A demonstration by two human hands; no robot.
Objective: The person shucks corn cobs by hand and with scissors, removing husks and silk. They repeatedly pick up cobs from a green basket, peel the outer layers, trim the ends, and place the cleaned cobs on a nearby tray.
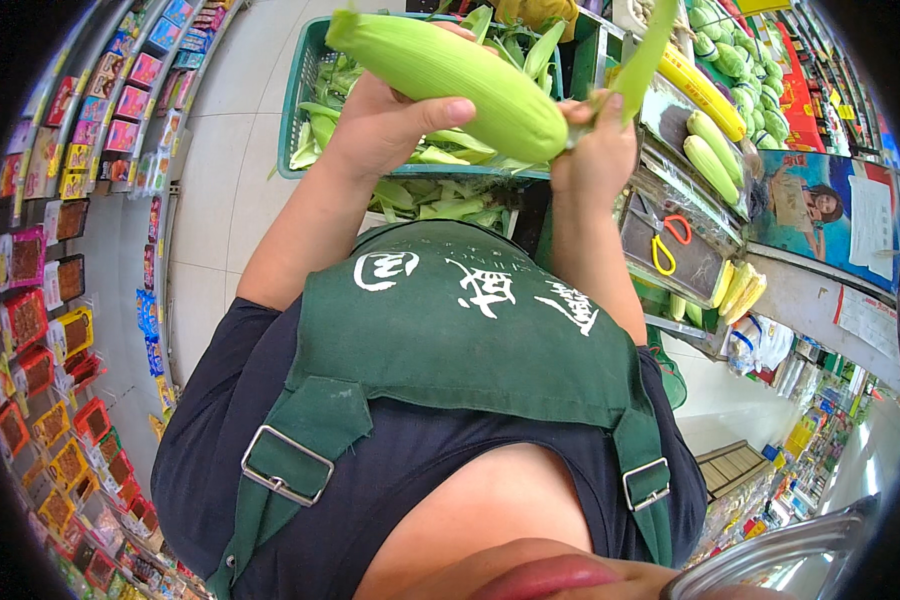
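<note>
My left hand (390, 124) supports a pale green ear of corn (457, 86), still wrapped in smooth husk. The ear tilts, its blunt end low towards the right. At that end my right hand (594, 150) pinches a strip of husk (645, 64) that stands up past the fingers. Whether the strip is still joined to the ear is hidden by the fingers. Under the ear sits a green plastic crate (291, 127) full of loose husks (450, 154). More husk leaves (442, 206) lie in a container nearer my green apron (457, 322).
Right of the crate, two ears of corn (712, 157) lie on a stand. Scissors with red and yellow handles (664, 236) rest nearby, and peeled yellowish corn (742, 292) sits at its corner. Cabbages (750, 82) are piled beyond. Shelves of packaged snacks (67, 225) line the left.
</note>
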